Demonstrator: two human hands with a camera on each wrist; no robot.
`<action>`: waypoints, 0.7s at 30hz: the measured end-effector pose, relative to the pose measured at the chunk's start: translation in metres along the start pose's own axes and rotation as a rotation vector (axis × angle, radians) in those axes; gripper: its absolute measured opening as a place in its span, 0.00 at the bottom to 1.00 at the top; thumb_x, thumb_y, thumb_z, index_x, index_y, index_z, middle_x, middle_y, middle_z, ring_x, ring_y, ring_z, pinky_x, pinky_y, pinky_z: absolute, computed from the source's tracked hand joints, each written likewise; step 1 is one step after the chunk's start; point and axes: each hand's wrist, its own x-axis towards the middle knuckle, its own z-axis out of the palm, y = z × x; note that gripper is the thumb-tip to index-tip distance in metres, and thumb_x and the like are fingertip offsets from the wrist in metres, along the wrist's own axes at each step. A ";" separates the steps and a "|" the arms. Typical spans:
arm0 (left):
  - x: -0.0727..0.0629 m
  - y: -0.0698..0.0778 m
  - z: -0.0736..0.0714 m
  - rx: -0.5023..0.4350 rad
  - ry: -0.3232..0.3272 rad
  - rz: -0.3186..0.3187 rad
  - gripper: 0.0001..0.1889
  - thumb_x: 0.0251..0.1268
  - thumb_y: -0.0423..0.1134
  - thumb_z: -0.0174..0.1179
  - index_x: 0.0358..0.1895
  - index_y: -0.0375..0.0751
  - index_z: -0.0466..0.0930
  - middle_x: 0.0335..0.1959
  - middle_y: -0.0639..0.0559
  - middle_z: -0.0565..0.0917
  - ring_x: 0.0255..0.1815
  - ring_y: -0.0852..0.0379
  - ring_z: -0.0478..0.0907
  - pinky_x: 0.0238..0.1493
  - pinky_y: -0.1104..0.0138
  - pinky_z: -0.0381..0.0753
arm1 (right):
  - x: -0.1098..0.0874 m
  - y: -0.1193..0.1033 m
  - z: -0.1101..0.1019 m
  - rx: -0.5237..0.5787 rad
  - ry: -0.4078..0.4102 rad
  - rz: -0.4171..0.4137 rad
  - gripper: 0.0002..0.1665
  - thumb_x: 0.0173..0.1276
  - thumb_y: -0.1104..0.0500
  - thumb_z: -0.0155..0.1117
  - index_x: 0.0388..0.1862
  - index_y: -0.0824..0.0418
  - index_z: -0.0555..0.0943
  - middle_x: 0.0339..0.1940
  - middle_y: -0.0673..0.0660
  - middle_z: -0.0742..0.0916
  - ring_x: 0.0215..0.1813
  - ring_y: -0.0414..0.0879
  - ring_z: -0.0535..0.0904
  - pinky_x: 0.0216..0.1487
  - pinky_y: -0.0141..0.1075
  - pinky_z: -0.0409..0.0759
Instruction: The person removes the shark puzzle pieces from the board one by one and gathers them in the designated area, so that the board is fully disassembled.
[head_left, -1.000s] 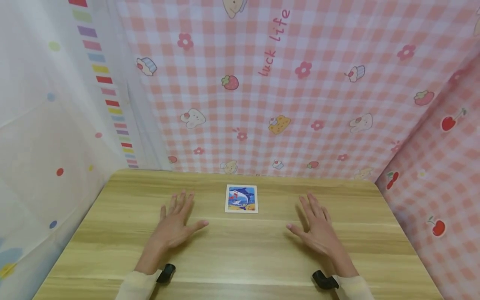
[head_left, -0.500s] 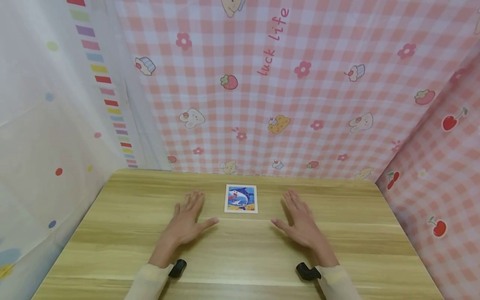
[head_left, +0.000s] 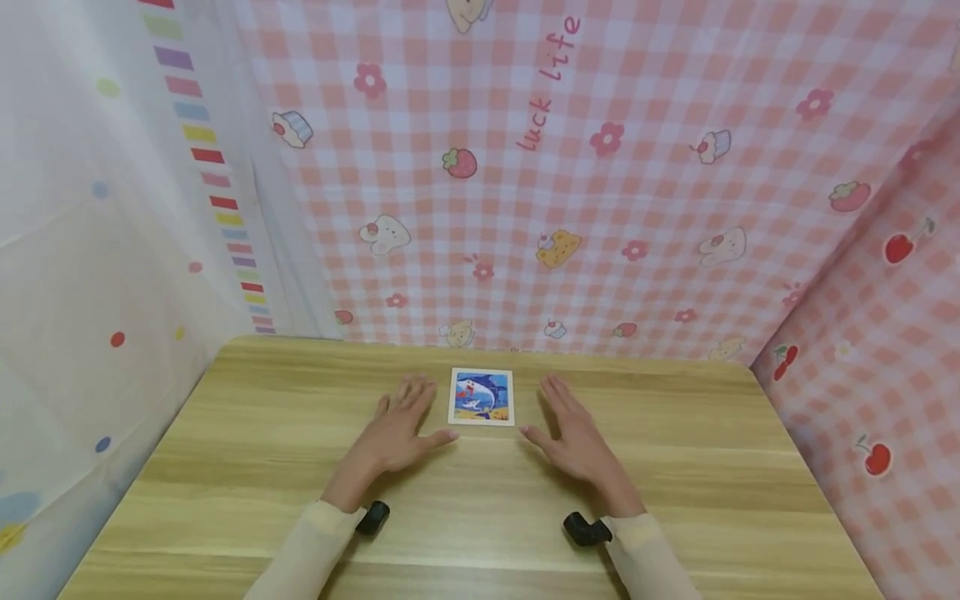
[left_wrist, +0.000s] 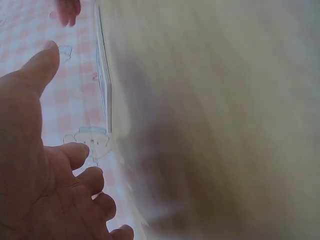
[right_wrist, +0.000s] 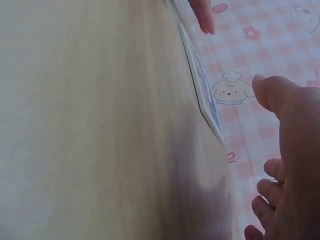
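Observation:
A small square picture puzzle (head_left: pixel 482 397) with a white border and a blue sea scene lies flat near the table's back edge. To its left is my left hand (head_left: pixel 397 433), fingers spread and thumb pointing towards the puzzle's lower corner. My right hand (head_left: pixel 573 437) mirrors it on the other side, also holding nothing. Both hands stay apart from the puzzle. Seen edge-on, the puzzle (left_wrist: pixel 103 70) is a thin board in the left wrist view. From the right wrist, the board (right_wrist: pixel 200 82) shows beyond my thumb (right_wrist: pixel 275 92).
The wooden table (head_left: pixel 480 533) reaches back to a pink checked curtain (head_left: pixel 510 208). A white dotted curtain (head_left: pixel 90 292) hangs at the left, and a cherry-patterned cloth (head_left: pixel 885 375) at the right. Black wrist cameras (head_left: pixel 585 530) sit at both cuffs.
Both hands have moved inward from the sides, the left one rightward and the right one leftward, closer to the puzzle. The puzzle has stayed in place.

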 end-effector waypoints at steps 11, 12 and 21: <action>0.023 0.010 -0.003 0.009 -0.027 0.040 0.49 0.72 0.68 0.52 0.84 0.42 0.46 0.86 0.40 0.45 0.87 0.40 0.37 0.83 0.37 0.42 | 0.022 -0.017 0.013 0.059 -0.060 0.041 0.54 0.73 0.34 0.59 0.86 0.56 0.50 0.87 0.59 0.54 0.87 0.59 0.49 0.83 0.61 0.51; 0.024 0.010 -0.003 0.006 -0.035 0.037 0.49 0.73 0.68 0.51 0.84 0.42 0.46 0.86 0.40 0.45 0.87 0.40 0.36 0.84 0.37 0.41 | 0.024 -0.019 0.015 0.063 -0.066 0.041 0.54 0.73 0.34 0.60 0.86 0.56 0.50 0.87 0.58 0.54 0.87 0.59 0.49 0.83 0.61 0.51; 0.036 0.014 0.005 0.021 -0.061 0.016 0.49 0.74 0.67 0.51 0.83 0.38 0.45 0.86 0.41 0.45 0.87 0.42 0.35 0.85 0.40 0.41 | 0.040 -0.021 0.028 0.001 -0.117 -0.011 0.50 0.77 0.36 0.55 0.85 0.60 0.50 0.87 0.59 0.54 0.87 0.56 0.49 0.85 0.54 0.52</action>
